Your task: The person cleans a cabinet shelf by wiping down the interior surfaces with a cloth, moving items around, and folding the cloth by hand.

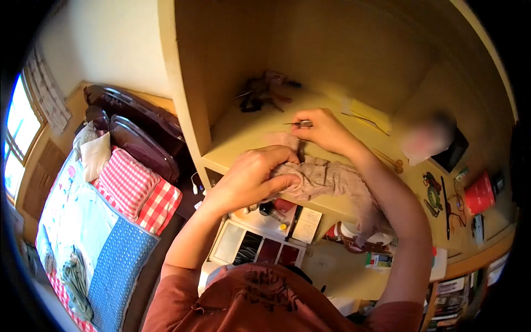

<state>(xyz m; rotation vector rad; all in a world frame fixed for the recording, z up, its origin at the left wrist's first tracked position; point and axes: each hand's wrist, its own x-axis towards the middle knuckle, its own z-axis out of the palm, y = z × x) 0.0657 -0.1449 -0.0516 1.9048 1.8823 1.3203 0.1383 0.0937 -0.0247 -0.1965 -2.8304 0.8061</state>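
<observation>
My left hand (250, 176) is closed on a crumpled pinkish-beige cloth (326, 180), thumb and fingers pinching its gathered left part. The cloth stretches right across the shelf's front edge and hangs down beneath my right forearm. Just above and to the right, my right hand (322, 130) pinches a small, thin pointed metal tool (298, 124). Its tip points left, apart from the cloth; its exact kind is too small to make out. A flap of the cloth stands up between my two hands.
The wooden shelf (232, 145) holds a dark cluster of small items (265, 91), a yellow packet (369, 115), scissors (390, 160), glasses (457, 206) and a red container (480, 192). Below is an open drawer with a divided tray (229, 243). A bed (119, 243) stands left.
</observation>
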